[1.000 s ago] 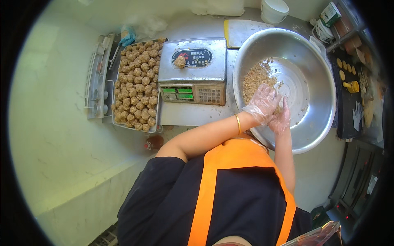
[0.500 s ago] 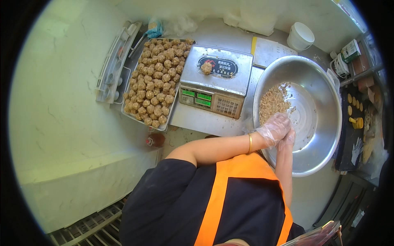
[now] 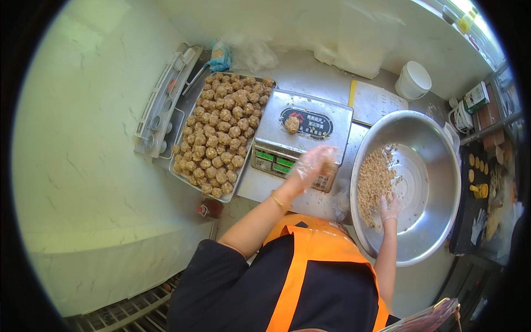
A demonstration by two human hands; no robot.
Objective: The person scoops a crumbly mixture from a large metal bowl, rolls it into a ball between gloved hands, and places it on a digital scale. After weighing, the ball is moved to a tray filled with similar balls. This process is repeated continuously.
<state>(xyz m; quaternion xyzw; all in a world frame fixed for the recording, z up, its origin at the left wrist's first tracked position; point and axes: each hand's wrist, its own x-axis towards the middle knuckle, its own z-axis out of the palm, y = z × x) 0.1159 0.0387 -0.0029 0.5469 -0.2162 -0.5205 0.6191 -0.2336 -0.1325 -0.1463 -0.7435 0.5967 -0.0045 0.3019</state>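
My left hand point(image 3: 311, 166), in a clear plastic glove, is over the front of the silver scale point(image 3: 268, 130). Its fingers curl around a brownish ball of crumbly mixture point(image 3: 330, 166), partly hidden and blurred. Another ball point(image 3: 292, 124) sits on the scale's plate. In the large steel bowl point(image 3: 449, 221), my gloved right hand point(image 3: 390, 207) reaches to the near edge of the loose, crumbly mixture point(image 3: 376, 177), its fingers apart. Left of the scale, a tray point(image 3: 237, 191) is heaped with similar balls point(image 3: 221, 133).
A white bucket point(image 3: 413, 81) and a flat white board point(image 3: 376, 102) stand behind the bowl. A bottle of reddish liquid point(image 3: 211, 208) is below the tray. A rack with cups point(image 3: 166, 105) leans by the left wall. Dark shelving with tools point(image 3: 473, 193) is at the right.
My hands, pressed together in the bowl before, have parted. The left has moved left to the scale with a ball; the right stays in the bowl, lower down. The view has shifted slightly.
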